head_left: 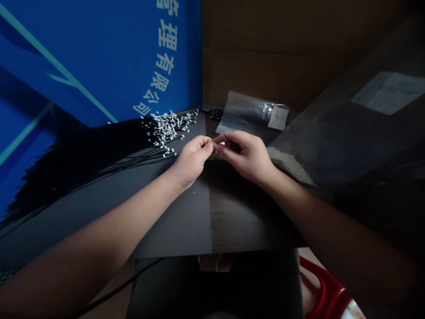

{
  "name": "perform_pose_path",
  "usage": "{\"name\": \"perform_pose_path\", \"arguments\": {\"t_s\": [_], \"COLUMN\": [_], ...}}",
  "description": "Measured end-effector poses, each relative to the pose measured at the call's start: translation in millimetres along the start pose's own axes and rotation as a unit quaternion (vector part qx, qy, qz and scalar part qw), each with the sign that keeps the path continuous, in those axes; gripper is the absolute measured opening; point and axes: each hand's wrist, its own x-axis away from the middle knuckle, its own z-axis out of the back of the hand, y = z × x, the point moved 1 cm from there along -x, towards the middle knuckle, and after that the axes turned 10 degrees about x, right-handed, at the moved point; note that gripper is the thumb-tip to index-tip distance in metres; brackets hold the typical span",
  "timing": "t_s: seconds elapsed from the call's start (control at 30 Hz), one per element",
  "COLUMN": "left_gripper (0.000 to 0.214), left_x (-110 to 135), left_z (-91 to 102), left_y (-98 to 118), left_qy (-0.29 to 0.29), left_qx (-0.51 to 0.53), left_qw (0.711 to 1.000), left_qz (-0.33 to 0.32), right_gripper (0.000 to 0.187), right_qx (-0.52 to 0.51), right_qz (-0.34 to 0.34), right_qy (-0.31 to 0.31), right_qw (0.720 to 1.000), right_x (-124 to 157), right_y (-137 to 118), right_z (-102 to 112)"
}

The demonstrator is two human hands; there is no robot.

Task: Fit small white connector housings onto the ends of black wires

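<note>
Head view: the left hand (191, 162) and right hand (245, 156) meet above a dark sheet (172, 226), fingertips pinched narrow on a tiny white connector (222, 143) with a thin black wire (226, 136), lying roughly level between them; more white connectors (168, 130) heap just beyond the left hand.

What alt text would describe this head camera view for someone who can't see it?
The left hand and right hand meet over a dark board, holding a thin black wire and a tiny white piece. Many small white pieces and long black wires lie spread behind them.
</note>
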Motion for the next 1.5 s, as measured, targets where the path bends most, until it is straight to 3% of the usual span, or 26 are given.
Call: {"name": "perform_pose_path", "arguments": {"t_s": [0.23,0.47,1.0,1.5], "left_gripper": [0.013,0.022,0.029,0.031], "left_x": [2,4,3,-1], "left_z": [-1.3,-1.1,4.5,10.2], "left_y": [6,13,10,5], "left_qy": [0.005,0.003,0.005,-0.004], "left_qx": [0.023,0.082,0.095,0.157], "left_qw": [0.999,0.995,0.995,0.984], "left_qz": [0.029,0.057,0.034,0.083], "right_gripper": [0.014,0.009,0.009,0.009], "right_qx": [0.049,0.024,-0.013,-0.043], "right_qz": [0.045,0.059,0.016,0.023], "right_qy": [0.006,0.051,0.048,0.033], "right_qw": [0.998,0.997,0.999,0.998], "right_x": [-1,1,3,2], "right_y": [3,1,8,8], "right_z": [2,4,3,2]}}
